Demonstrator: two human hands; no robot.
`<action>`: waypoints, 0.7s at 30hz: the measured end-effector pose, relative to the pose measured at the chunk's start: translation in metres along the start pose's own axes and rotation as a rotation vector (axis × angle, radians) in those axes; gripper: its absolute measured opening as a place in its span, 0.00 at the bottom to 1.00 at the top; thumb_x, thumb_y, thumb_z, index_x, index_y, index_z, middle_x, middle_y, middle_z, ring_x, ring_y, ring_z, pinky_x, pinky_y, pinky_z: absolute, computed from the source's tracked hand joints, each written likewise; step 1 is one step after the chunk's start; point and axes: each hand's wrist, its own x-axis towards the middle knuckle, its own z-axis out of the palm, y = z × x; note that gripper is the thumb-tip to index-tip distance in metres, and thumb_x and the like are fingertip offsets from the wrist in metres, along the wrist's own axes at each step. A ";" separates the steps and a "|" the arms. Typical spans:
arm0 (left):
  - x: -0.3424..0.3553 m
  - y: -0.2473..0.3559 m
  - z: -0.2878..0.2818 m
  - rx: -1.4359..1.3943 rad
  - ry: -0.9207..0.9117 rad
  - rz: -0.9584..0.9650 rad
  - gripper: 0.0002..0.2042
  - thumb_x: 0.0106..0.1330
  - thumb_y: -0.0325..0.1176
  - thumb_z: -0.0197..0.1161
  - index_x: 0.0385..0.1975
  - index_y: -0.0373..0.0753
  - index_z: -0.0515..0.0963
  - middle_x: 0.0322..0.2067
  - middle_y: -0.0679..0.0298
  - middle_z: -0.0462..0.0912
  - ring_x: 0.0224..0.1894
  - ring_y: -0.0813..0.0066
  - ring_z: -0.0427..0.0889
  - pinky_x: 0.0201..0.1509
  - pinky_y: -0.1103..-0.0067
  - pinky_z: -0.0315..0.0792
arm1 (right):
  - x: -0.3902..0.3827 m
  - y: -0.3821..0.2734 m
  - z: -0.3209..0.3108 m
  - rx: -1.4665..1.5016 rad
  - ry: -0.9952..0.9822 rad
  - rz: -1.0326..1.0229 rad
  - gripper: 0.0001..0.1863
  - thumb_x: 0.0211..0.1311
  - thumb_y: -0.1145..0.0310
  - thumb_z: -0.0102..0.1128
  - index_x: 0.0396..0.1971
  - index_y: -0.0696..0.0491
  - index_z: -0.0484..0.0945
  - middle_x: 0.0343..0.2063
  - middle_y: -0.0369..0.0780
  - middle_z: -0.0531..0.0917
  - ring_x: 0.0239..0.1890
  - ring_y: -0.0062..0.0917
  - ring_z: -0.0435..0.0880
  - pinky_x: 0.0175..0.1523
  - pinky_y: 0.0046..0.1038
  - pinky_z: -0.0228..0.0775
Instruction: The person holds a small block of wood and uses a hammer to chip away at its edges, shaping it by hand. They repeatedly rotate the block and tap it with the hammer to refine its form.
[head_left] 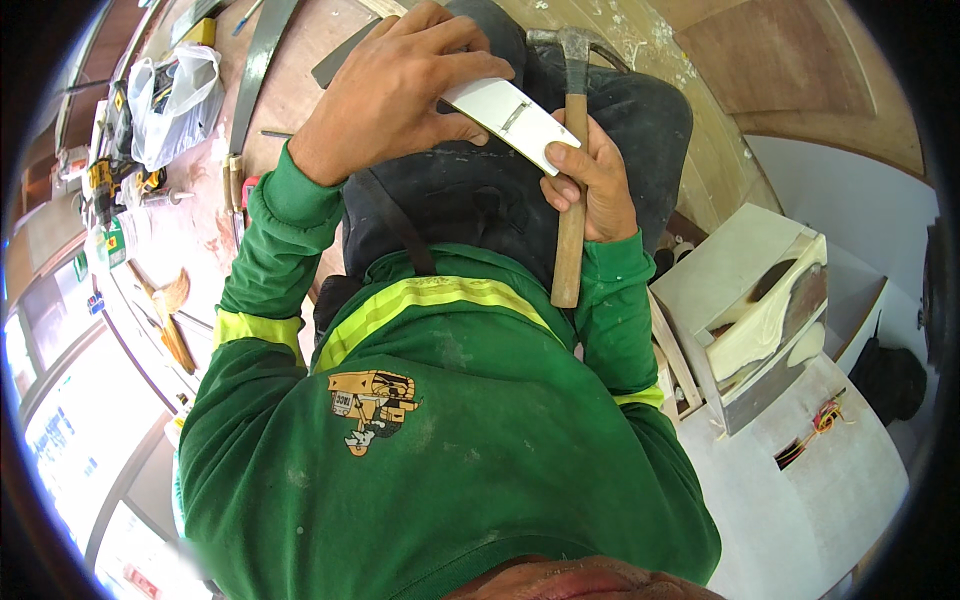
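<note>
My left hand (410, 85) pinches the left end of a white flat strip (490, 105) between thumb and fingers, above my dark-trousered lap. The strip has a narrow slot-like metallic mark and small dark spots near its right end. My right hand (600, 185) is closed on that right end, its thumb on top. A hammer (568, 240) with a wooden handle is also in my right hand. Its metal head points away from me, over my knee, and the handle's butt points toward my body. Beyond my left hand, a dark flat piece (340, 55) is partly hidden.
Left on the floor are a long grey blade-like strip (262, 70), a white plastic bag (175, 110), a cordless power tool (100, 185) and a brush (172, 292). At right stand a pale box-like piece with dried foam (765, 310) and a white panel with coloured wires (825, 415).
</note>
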 end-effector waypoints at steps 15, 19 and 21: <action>0.011 -0.021 -0.009 -0.097 -0.176 -0.006 0.32 0.51 0.43 0.85 0.58 0.40 0.85 0.45 0.55 0.80 0.50 0.52 0.75 0.58 0.62 0.75 | -0.004 -0.001 0.023 0.089 0.109 -0.030 0.22 0.67 0.72 0.73 0.53 0.58 0.71 0.34 0.38 0.80 0.16 0.09 0.70 0.19 0.17 0.70; 0.013 -0.024 -0.001 -0.107 -0.134 0.002 0.29 0.55 0.39 0.81 0.59 0.42 0.84 0.47 0.55 0.80 0.52 0.51 0.77 0.60 0.61 0.76 | -0.007 -0.003 0.031 0.053 0.168 -0.064 0.22 0.66 0.72 0.75 0.51 0.58 0.70 0.31 0.37 0.79 0.16 0.10 0.71 0.19 0.18 0.69; 0.015 -0.027 0.002 -0.093 -0.111 0.027 0.29 0.55 0.34 0.79 0.60 0.42 0.82 0.48 0.55 0.80 0.54 0.49 0.77 0.62 0.60 0.76 | -0.007 -0.004 0.034 0.012 0.170 -0.078 0.21 0.66 0.72 0.75 0.50 0.58 0.70 0.30 0.36 0.78 0.16 0.10 0.71 0.19 0.18 0.69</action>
